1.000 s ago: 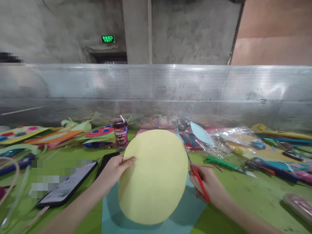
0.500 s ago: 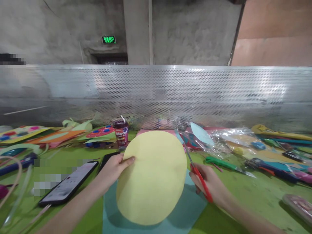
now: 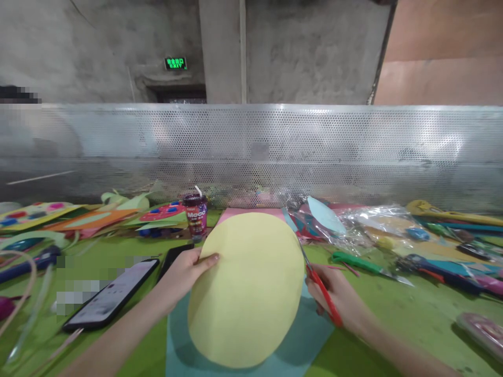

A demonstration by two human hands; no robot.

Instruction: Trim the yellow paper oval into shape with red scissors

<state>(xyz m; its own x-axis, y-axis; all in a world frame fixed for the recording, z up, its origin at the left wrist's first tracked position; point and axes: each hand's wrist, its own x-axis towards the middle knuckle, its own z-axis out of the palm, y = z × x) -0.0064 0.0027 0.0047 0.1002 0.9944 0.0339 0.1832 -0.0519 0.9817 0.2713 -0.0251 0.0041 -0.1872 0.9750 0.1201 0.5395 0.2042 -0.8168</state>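
Note:
A large pale-yellow paper oval (image 3: 247, 293) is held up in front of me, its outline smoothly rounded. My left hand (image 3: 188, 272) pinches its left edge, thumb on the near face and the other fingers behind. In my right hand (image 3: 334, 290) is a pair of red-handled scissors (image 3: 324, 293), with the blades along the oval's upper right edge. How far the blades are apart is hard to see. Beneath the oval lies a sheet of blue-green paper (image 3: 178, 335) on the green table.
A phone (image 3: 113, 296) with a cable lies at left, near a purple drink cup (image 3: 195, 217) with a straw. At right lie a green-handled knife (image 3: 361, 264), clear plastic wrapping (image 3: 361, 225) and a dark blue tool (image 3: 444, 275). A perforated metal panel (image 3: 251, 136) stands behind.
The yellow oval has shifted very slightly down and to the right. Both hands keep their grips, and the scissors stay at its right edge.

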